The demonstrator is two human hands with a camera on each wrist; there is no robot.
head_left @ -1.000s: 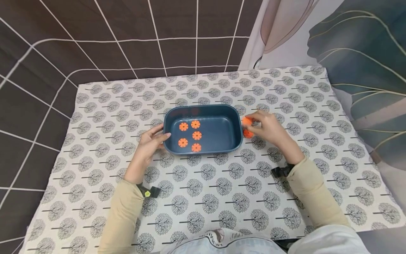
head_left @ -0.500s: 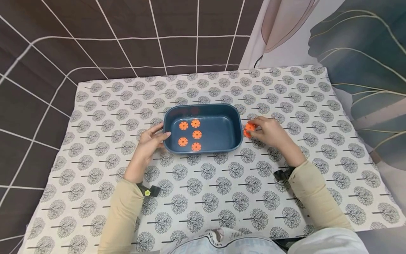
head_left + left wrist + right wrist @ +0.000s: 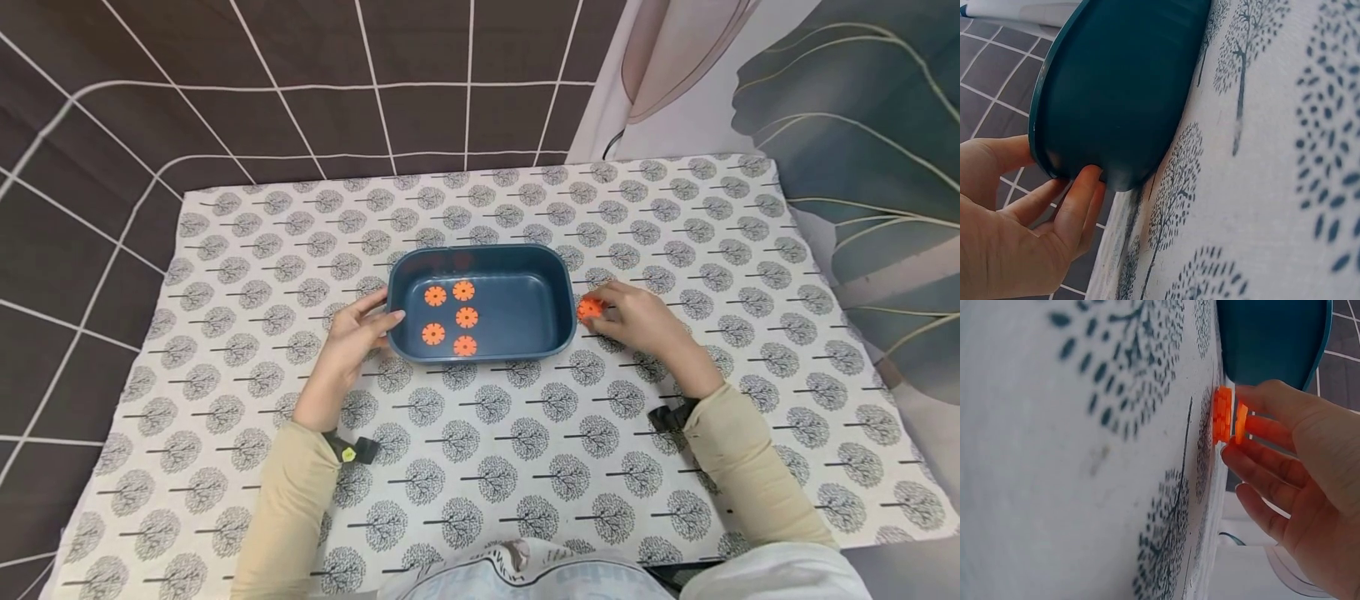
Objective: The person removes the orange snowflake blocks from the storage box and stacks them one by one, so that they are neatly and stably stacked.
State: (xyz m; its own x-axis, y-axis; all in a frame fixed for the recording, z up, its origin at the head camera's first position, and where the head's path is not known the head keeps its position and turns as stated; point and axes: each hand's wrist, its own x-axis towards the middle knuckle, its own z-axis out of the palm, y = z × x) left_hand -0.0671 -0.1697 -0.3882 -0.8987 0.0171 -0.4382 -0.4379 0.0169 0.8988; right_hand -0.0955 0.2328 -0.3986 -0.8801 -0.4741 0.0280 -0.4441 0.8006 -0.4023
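A dark blue rectangular tub (image 3: 517, 321) stands on the cloth. Several orange notched discs (image 3: 467, 317) with small centre holes lie flat in its left half. My left hand (image 3: 348, 335) grips the tub's left end, thumb over the rim and fingertips against the outer wall (image 3: 1113, 106). Just outside the right end, my right hand (image 3: 637, 318) pinches one orange notched disc (image 3: 1241, 422) between thumb and fingers. Right under that disc, a short stack of orange discs (image 3: 1221, 415) sits on the cloth; from the head view the held disc hides most of it.
A white cloth with black tree prints (image 3: 495, 479) covers the table. A dark curtain with white grid lines (image 3: 315, 125) hangs behind and to the left, and a patterned curtain (image 3: 847, 167) hangs at the right.
My right hand has brought its orange disc slightly toward me, from behind the other orange piece to over it. The left hand and the tub have stayed in place.
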